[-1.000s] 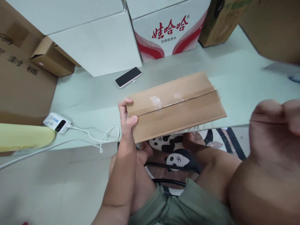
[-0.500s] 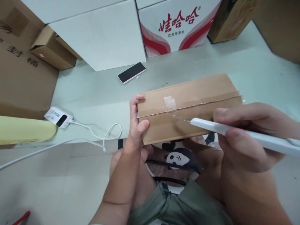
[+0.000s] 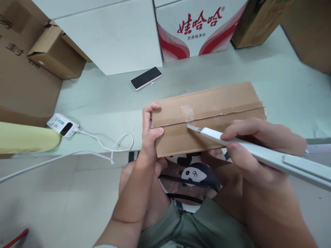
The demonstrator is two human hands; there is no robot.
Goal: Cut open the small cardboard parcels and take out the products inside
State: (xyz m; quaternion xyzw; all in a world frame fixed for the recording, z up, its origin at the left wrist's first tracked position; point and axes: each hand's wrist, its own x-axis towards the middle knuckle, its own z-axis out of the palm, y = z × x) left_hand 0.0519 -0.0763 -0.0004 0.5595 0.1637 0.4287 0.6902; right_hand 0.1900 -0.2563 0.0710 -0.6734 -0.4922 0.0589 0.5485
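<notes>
A brown cardboard box [image 3: 219,98] lies with its taped seam facing up, close to the table's front edge. My left hand [image 3: 151,129] is closed round its left end, thumb on the top face and fingers behind. Between the thumb and fingers of my right hand [image 3: 254,148] is a white utility knife [image 3: 261,150], held at a slant. Its blade [image 3: 193,128] is out, and the tip is at the seam, just below a patch of clear tape [image 3: 187,112]. Whether the blade has entered the seam I cannot tell.
Behind the box, a phone [image 3: 146,78] lies on the pale green table [image 3: 100,100]. White cartons [image 3: 111,38] and a red-and-white carton [image 3: 198,34] stand at the back. To the left are a small white device [image 3: 62,124] with a cable, a yellow object [image 3: 28,137] and brown boxes [image 3: 58,51].
My right hand has moved left with the knife and turned it, so the blade's flat side shows and its tip is at the seam. My left hand keeps its grip on the box.
</notes>
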